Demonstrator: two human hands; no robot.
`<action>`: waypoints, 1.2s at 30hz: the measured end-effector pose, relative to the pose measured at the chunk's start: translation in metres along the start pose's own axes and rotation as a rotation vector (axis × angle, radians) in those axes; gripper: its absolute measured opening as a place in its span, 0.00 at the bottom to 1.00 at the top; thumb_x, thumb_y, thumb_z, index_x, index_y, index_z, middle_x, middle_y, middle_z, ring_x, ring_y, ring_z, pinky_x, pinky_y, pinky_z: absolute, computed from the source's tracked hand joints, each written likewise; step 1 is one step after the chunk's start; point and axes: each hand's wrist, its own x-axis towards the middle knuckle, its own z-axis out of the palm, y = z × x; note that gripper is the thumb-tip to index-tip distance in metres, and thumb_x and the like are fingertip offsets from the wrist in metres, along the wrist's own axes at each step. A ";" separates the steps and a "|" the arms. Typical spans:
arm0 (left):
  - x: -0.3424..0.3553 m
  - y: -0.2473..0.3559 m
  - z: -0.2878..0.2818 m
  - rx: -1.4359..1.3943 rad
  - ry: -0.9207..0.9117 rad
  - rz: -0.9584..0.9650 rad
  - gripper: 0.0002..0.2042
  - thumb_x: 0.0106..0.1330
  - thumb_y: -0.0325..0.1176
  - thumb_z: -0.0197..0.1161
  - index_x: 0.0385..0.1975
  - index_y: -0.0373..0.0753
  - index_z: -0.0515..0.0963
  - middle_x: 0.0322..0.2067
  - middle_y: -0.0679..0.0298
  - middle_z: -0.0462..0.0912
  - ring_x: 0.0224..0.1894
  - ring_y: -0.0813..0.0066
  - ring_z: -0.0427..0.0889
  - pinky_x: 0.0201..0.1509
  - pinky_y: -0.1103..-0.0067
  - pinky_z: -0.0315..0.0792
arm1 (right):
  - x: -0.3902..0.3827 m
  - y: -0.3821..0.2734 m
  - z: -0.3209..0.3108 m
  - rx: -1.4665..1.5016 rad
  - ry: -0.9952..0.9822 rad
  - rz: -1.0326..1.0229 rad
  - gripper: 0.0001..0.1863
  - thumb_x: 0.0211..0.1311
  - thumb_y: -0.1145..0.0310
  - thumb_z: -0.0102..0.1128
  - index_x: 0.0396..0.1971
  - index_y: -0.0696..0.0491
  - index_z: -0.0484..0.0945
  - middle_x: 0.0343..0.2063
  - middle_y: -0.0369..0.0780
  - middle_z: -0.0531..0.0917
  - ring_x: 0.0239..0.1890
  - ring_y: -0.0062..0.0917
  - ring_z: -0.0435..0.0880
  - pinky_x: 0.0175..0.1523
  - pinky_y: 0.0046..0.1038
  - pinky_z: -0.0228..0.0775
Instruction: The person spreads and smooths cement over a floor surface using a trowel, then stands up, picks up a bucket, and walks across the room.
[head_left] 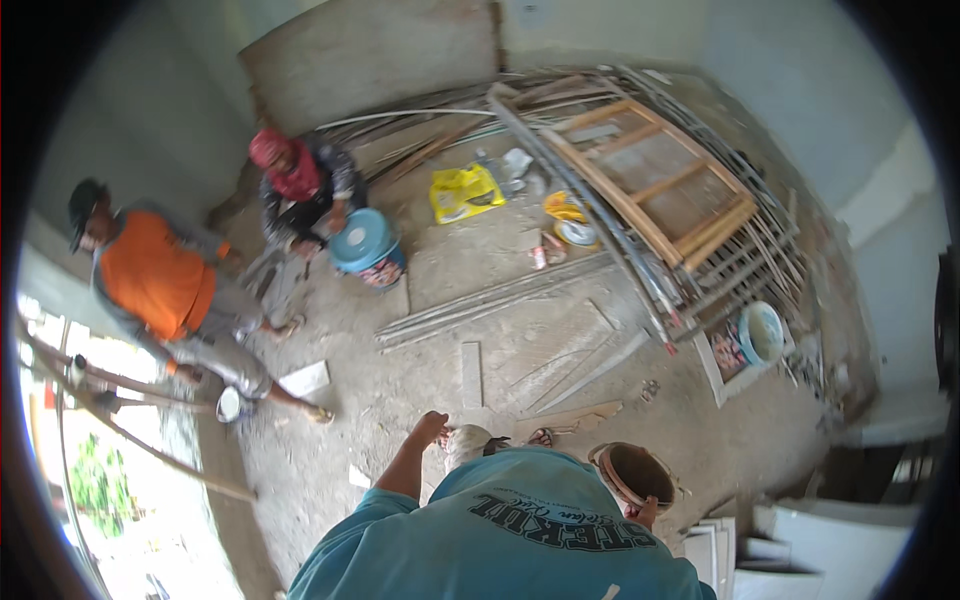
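My right hand (647, 512), low and right of my teal shirt, grips the near rim of a brownish bucket (638, 474). The bucket is tilted so that its mouth faces up, and its inner wall looks dirty. On the other side, my left hand (432, 428) is held out in front of my body with its fingers curled. It is small and blurred there, so whatever it holds, if anything, is hidden. Pale cloth and my sandalled feet show beyond the shirt, on the dusty concrete floor (430, 370).
A person in an orange top (160, 275) stands at left near a small pail (230, 404). Another crouches by a blue lidded bucket (364, 240). Long boards (480, 305), a wooden frame (650, 180) on poles, a yellow bag (466, 193) and a white-rimmed bucket (762, 333) lie around.
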 end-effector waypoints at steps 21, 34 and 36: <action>-0.122 -0.157 -0.063 -0.616 0.260 -0.126 0.16 0.69 0.40 0.50 0.49 0.37 0.71 0.34 0.56 0.84 0.23 0.66 0.82 0.21 0.75 0.72 | 0.142 0.028 0.170 -1.018 -0.792 -0.670 0.25 0.60 0.56 0.53 0.54 0.53 0.72 0.41 0.44 0.76 0.40 0.37 0.77 0.51 0.34 0.69; -0.128 -0.282 -0.093 -0.464 0.708 -0.052 0.21 0.67 0.53 0.53 0.38 0.37 0.77 0.23 0.61 0.79 0.22 0.72 0.75 0.24 0.73 0.70 | -0.010 0.088 0.336 -1.894 -0.981 -1.226 0.33 0.48 0.70 0.59 0.58 0.52 0.62 0.43 0.53 0.77 0.48 0.48 0.77 0.53 0.41 0.68; -0.126 -0.284 -0.101 -0.758 0.683 -0.114 0.19 0.66 0.46 0.54 0.34 0.33 0.77 0.24 0.60 0.79 0.24 0.69 0.78 0.26 0.71 0.71 | 0.023 0.090 0.339 -1.824 -1.019 -1.344 0.33 0.47 0.69 0.60 0.57 0.50 0.61 0.42 0.53 0.77 0.48 0.48 0.77 0.50 0.41 0.69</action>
